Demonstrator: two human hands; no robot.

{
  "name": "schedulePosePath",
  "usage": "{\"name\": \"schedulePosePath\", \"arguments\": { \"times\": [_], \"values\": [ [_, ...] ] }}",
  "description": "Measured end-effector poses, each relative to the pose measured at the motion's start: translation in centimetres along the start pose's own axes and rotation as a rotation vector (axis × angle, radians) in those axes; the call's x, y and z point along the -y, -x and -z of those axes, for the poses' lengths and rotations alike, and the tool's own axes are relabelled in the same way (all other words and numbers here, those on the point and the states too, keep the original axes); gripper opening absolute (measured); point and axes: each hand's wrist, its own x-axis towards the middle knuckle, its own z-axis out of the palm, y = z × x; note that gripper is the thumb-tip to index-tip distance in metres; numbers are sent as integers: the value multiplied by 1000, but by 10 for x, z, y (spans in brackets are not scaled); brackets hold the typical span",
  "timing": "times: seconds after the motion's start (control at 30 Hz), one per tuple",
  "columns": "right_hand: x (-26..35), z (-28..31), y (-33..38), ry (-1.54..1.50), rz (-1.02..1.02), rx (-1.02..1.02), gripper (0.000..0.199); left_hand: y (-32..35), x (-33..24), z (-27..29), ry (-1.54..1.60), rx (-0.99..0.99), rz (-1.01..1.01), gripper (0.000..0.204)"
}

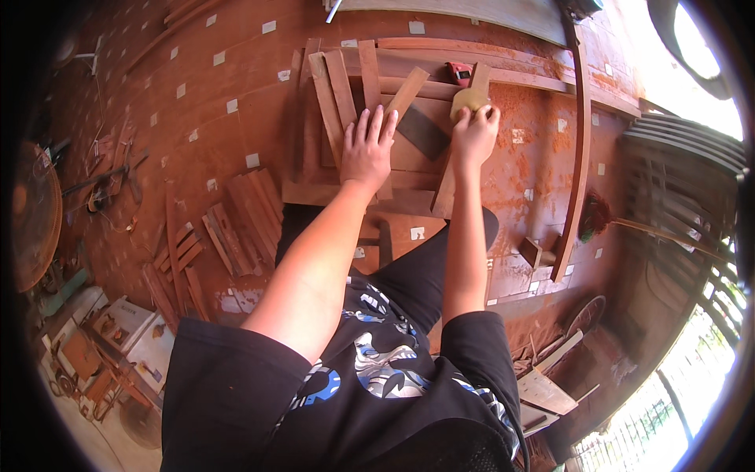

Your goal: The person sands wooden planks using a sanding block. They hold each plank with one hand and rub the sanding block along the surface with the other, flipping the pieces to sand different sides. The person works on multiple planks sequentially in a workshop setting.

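Note:
My left hand (367, 149) lies flat with its fingers stretched over narrow reddish wood strips (370, 75) on the low wooden work surface (314, 195). Beside its fingertips, a lighter strip (409, 90) slants toward the upper right. My right hand (476, 135) pinches a tan, rounded piece (469, 99); whether it is sandpaper or a pad I cannot tell. That piece sits against a long wood strip (443, 193), which runs under my right hand. Between my hands is a dark grey rectangular plate (423, 132).
A small red and black device (458, 73) lies beyond my right hand. Wood strips (255, 204) are piled on the dusty floor at left. A long wooden beam (580, 149) stands to the right, near a broom (598, 216) and a slatted wooden frame (684, 165).

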Motion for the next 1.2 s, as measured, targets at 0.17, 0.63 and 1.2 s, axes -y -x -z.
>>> {"name": "schedulePosePath", "arguments": {
  "times": [0.17, 0.63, 1.2],
  "values": [
    [1, 34, 102, 25, 2, 10, 48, -1, 0, -2, 15, -22, 5, 61],
    [5, 24, 103, 99, 5, 36, 54, -2, 1, -2, 8, 0, 11, 60],
    [-5, -21, -18, 52, 33, -8, 58, -4, 0, 4, 10, 48, 1, 61]
  ]
}}
